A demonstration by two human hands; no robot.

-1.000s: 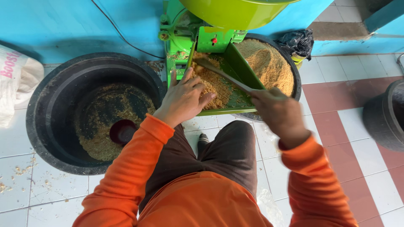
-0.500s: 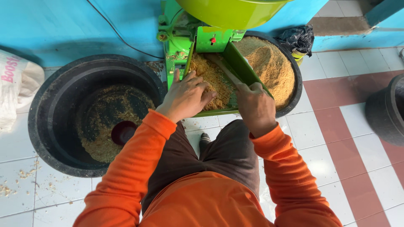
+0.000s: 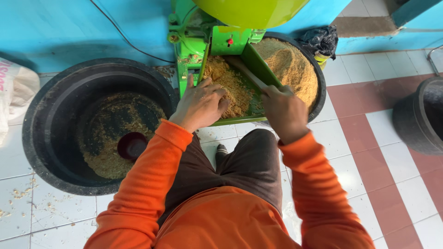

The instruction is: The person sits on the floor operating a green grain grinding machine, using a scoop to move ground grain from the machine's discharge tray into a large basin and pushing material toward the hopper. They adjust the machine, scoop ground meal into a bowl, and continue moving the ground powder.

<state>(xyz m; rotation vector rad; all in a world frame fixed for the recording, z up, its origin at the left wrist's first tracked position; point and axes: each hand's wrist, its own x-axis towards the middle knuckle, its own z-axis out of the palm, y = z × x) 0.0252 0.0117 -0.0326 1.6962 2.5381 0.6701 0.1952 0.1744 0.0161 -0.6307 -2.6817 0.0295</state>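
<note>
A bright green machine (image 3: 220, 41) stands against the blue wall, with a green tray (image 3: 258, 69) sloping out of it, full of yellow-brown ground meal (image 3: 230, 83). My left hand (image 3: 199, 104) rests palm down on the meal at the tray's near left corner, fingers spread. My right hand (image 3: 283, 109) is closed around a thin stick (image 3: 249, 71) that reaches up into the meal toward the machine's mouth. Both arms wear orange sleeves.
A large black tub (image 3: 46, 115) on the left holds a thin layer of meal and a small dark red bowl (image 3: 132, 145). A second black tub (image 3: 318, 87) heaped with meal sits behind the tray. Another dark tub (image 3: 415, 120) stands right; a white sack (image 3: 18, 92) lies left.
My right hand has moved left and forward, bringing the stick deeper into the tray. My left hand has stayed on the meal, sliding a little.
</note>
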